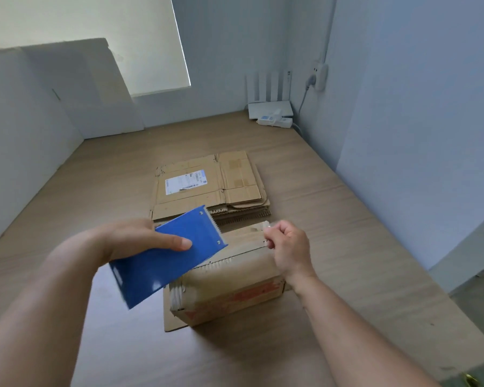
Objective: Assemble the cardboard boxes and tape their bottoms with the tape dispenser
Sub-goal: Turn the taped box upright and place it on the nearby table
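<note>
Left hand: grips the blue tape dispenser, thumb laid flat across its upper face, the other fingers hidden beneath; it hangs over the box's 10 o'clock corner
Right hand: fingers curled, pinching a small pale tape end at the box's far edge, toward 1 o'clock
Cardboard box: stands assembled on the table, flaps closed on top, below and between the two hands
How the box handles: judged light and hollow, its walls worn and soft at the creases; it would slide under a pull, so one hand should press the top while tape is drawn
How the dispenser handles: stiff, smooth plate with a toothed edge at its 1 o'clock end; best held by the body, fingers away from the teeth
How the tape handles: thin and sticky, likely to fold onto itself; keep it taut by the free end
Flat boxes: a stack lying at 12 o'clock of the box, just beyond it, label up
Far corner: a white router and power strip at 1 o'clock, well apart
Hidden: the tape roll sits under the dispenser plate, out of sight; clear tape between teeth and fingers is too faint to trace; whether the seam is already covered cannot be told; a loose flap shows under the box at 7 o'clock
</note>
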Tool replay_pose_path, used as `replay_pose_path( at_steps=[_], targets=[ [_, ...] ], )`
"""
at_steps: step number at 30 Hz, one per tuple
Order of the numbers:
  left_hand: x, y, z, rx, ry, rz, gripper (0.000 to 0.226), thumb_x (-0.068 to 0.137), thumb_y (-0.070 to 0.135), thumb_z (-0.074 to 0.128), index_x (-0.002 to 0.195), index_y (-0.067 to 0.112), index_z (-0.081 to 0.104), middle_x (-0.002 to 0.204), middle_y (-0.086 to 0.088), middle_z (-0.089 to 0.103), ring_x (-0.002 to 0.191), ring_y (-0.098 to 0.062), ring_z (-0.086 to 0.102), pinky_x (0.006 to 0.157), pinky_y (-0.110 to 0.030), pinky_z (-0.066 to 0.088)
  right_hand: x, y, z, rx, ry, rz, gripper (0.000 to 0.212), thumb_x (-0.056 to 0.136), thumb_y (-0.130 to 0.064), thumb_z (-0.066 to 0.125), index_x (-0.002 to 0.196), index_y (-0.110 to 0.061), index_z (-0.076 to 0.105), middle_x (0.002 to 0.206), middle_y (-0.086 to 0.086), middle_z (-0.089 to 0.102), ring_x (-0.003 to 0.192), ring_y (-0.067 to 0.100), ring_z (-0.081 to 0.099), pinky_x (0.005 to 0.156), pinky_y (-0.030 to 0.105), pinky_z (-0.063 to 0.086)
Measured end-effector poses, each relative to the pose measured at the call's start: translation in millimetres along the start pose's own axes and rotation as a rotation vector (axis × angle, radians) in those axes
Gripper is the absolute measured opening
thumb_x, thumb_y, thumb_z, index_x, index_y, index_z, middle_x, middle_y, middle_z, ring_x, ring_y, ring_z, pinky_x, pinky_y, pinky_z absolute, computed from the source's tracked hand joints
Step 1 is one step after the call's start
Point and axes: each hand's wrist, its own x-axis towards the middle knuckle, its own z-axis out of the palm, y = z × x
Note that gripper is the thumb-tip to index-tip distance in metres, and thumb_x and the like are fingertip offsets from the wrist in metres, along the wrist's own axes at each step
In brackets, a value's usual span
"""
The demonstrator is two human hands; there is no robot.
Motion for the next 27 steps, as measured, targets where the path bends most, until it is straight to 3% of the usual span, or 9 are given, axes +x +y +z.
replay_pose_path(
  at_steps=[2, 4, 7, 12, 18, 21, 25, 27],
  targets=[
    [-0.7, 0.0, 1.2, 0.034, 0.007, -0.087, 0.066, 0.056, 0.07, 0.076, 0.089, 0.013, 0.067, 0.081, -0.004, 0.072, 0.078, -0.022, 0.07, 0.07, -0.029, 0.051, 6.0, 2.4, -9.3, -0.071, 0.011, 0.064, 0.029, 0.085, -0.011, 0.057, 0.056, -0.015, 0.053, 0.053, -0.002, 0.055, 0.055, 0.016, 0.049, 0.06, 0.034, 0.042],
    [5.0, 6.1, 2.5, 0.069, 0.021, -0.13, 0.056, 0.064, 0.065, 0.072, 0.089, 0.015, 0.066, 0.085, -0.004, 0.071, 0.079, -0.02, 0.069, 0.069, -0.027, 0.05, 12.0, 5.6, -13.7, -0.151, -0.017, 0.12, 0.026, 0.084, -0.012, 0.055, 0.058, -0.013, 0.054, 0.055, 0.001, 0.058, 0.056, 0.02, 0.052, 0.06, 0.038, 0.045],
    [14.6, 17.6, 4.0, 0.136, 0.013, -0.153, 0.055, 0.066, 0.067, 0.07, 0.09, 0.018, 0.064, 0.091, -0.003, 0.067, 0.084, -0.019, 0.066, 0.074, -0.029, 0.049, 15.0, 11.0, -16.8, -0.237, -0.04, 0.182, 0.022, 0.077, -0.012, 0.054, 0.055, -0.011, 0.055, 0.054, 0.006, 0.058, 0.055, 0.025, 0.052, 0.058, 0.045, 0.048],
    [25.8, 28.9, 7.1, 0.185, -0.035, -0.177, 0.053, 0.068, 0.066, 0.07, 0.092, 0.019, 0.062, 0.094, -0.002, 0.065, 0.085, -0.019, 0.063, 0.073, -0.029, 0.046, 16.9, 20.7, -20.8, -0.237, -0.063, 0.195, 0.025, 0.082, -0.019, 0.053, 0.058, -0.012, 0.054, 0.057, 0.005, 0.053, 0.057, 0.023, 0.046, 0.056, 0.037, 0.036],
    [28.7, 32.7, 9.8, 0.204, -0.041, -0.184, 0.053, 0.068, 0.067, 0.068, 0.089, 0.019, 0.063, 0.091, -0.002, 0.065, 0.083, -0.018, 0.063, 0.072, -0.029, 0.046, 19.4, 27.2, -14.9, -0.269, -0.019, 0.184, 0.022, 0.083, -0.017, 0.049, 0.069, -0.002, 0.056, 0.063, 0.01, 0.053, 0.059, 0.024, 0.046, 0.056, 0.047, 0.048],
    [29.7, 32.9, 11.0, 0.202, -0.036, -0.18, 0.055, 0.067, 0.069, 0.068, 0.089, 0.019, 0.064, 0.091, -0.002, 0.065, 0.084, -0.018, 0.064, 0.073, -0.029, 0.045, 20.2, 31.3, -13.3, -0.238, -0.005, 0.208, 0.023, 0.086, -0.017, 0.05, 0.074, 0.002, 0.057, 0.067, 0.009, 0.054, 0.059, 0.024, 0.048, 0.053, 0.042, 0.048],
    [29.2, 35.0, 13.3, 0.2, -0.031, -0.182, 0.053, 0.068, 0.069, 0.067, 0.088, 0.02, 0.064, 0.091, -0.001, 0.065, 0.083, -0.018, 0.064, 0.073, -0.029, 0.046, 21.5, 36.2, -14.5, -0.255, -0.029, 0.234, 0.025, 0.089, -0.026, 0.051, 0.071, -0.009, 0.053, 0.068, 0.007, 0.052, 0.06, 0.023, 0.046, 0.056, 0.043, 0.046],
    [29.0, 35.4, 14.1, 0.199, -0.028, -0.184, 0.054, 0.068, 0.07, 0.068, 0.088, 0.02, 0.063, 0.092, -0.001, 0.065, 0.084, -0.018, 0.064, 0.074, -0.029, 0.046, 23.1, 34.4, -15.6, -0.338, -0.067, 0.253, 0.029, 0.089, -0.036, 0.05, 0.068, -0.015, 0.047, 0.067, 0.004, 0.051, 0.062, 0.023, 0.046, 0.057, 0.036, 0.04]
  ],
)
